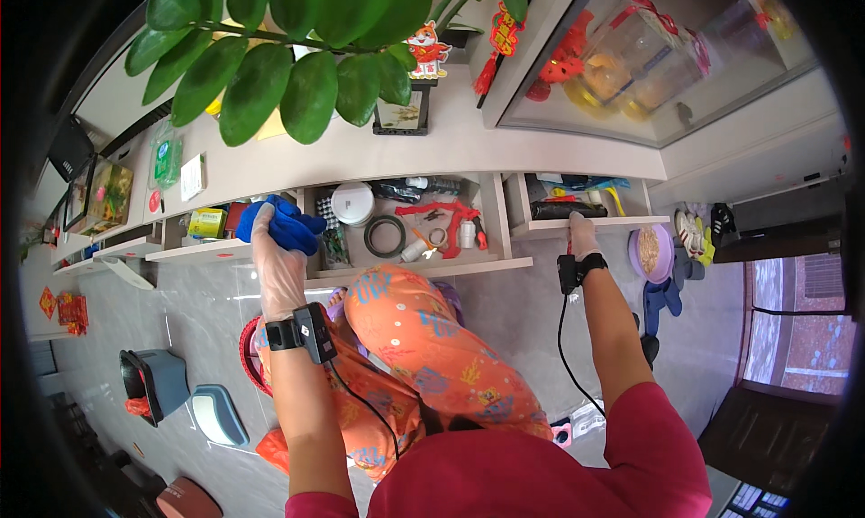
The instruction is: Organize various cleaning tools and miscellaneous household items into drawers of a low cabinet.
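Both arms outstretched: left hand (275,261) clutching blue cloth (286,222), right hand (582,236) gripping drawer front (590,222).

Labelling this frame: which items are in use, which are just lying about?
In use:
left hand, gripping blue cloth
right hand, on right drawer front
open middle drawer

Lying about:
black ring
white round tub
potted plant
purple bowl

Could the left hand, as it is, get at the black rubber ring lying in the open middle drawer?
Probably not at once: the left hand is closed on a blue cloth. The black rubber ring lies uncovered in the open middle drawer just beside it, so the path looks free.
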{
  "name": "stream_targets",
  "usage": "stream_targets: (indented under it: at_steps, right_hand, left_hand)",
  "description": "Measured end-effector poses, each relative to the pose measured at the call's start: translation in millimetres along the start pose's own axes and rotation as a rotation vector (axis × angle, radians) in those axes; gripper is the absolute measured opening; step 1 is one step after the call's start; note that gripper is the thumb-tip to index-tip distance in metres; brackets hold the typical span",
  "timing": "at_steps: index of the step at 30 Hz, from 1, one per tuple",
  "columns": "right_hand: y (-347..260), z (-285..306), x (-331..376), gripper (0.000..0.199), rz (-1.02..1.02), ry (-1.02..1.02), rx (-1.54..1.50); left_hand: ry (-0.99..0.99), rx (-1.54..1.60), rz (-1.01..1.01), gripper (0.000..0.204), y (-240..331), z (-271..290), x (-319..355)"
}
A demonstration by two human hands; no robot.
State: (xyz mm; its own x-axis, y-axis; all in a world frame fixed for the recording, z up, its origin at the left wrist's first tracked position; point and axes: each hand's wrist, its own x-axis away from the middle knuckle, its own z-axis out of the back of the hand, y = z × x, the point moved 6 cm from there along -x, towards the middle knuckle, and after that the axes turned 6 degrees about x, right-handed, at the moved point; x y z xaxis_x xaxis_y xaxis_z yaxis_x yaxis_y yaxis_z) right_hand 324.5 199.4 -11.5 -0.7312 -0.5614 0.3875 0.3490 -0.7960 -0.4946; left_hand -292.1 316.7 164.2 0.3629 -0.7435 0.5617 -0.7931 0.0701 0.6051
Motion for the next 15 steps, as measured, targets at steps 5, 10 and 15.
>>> stream_targets:
  at_steps: [5,10,15]
  right_hand:
    - [-28,5,7,0.041,0.13,0.094,0.075]
    - [6,7,-25,0.048,0.02,0.052,-0.064]
    - [-15,-14,48,0.048,0.02,-0.122,-0.525]
  left_hand:
    - [-0.105,-0.038,-0.001,0.008,5,1,0]
    - [-0.089,0.012,-0.007,0.009,-2,-5,-3]
    - [-0.086,-0.033,0.007,0.019,6,12,-7]
